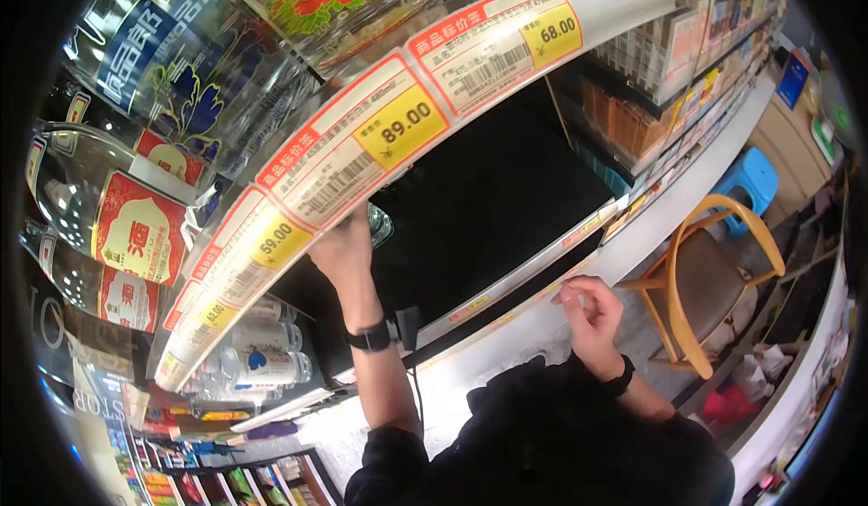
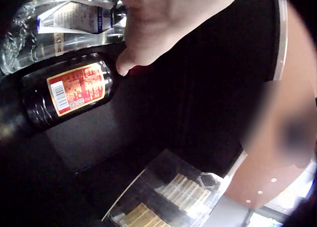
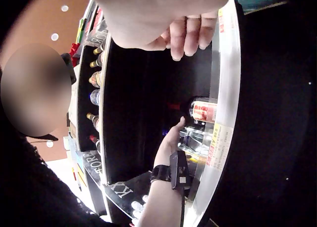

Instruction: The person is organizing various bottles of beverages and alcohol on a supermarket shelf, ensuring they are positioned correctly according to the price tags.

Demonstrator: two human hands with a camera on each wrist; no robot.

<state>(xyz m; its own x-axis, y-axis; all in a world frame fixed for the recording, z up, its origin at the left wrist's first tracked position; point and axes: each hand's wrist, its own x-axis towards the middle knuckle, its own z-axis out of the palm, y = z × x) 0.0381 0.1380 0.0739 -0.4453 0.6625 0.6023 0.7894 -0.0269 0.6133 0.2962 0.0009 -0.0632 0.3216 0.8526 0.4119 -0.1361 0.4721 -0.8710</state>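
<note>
My left hand (image 1: 348,253) reaches in behind the shelf edge, its fingers partly hidden by the price strip. In the left wrist view the hand (image 2: 158,24) grips the neck end of a clear glass bottle (image 2: 74,17) with a white label. Just beside the thumb lies the shoulder of a dark-looking bottle (image 2: 77,88) with a red label and barcode. Both bottles also appear by that hand in the right wrist view. Away from the shelf, my right hand (image 1: 592,321) hovers before my body with loosely curled fingers and nothing in it.
A curved shelf edge carries red-and-yellow price tags (image 1: 380,135). Large liquor bottles (image 1: 145,226) stand above it, and more clear bottles (image 1: 271,361) sit low at left. Boxed packs (image 1: 624,117) fill the right-hand shelving. A wooden chair (image 1: 714,271) and a blue stool (image 1: 750,180) stand at right.
</note>
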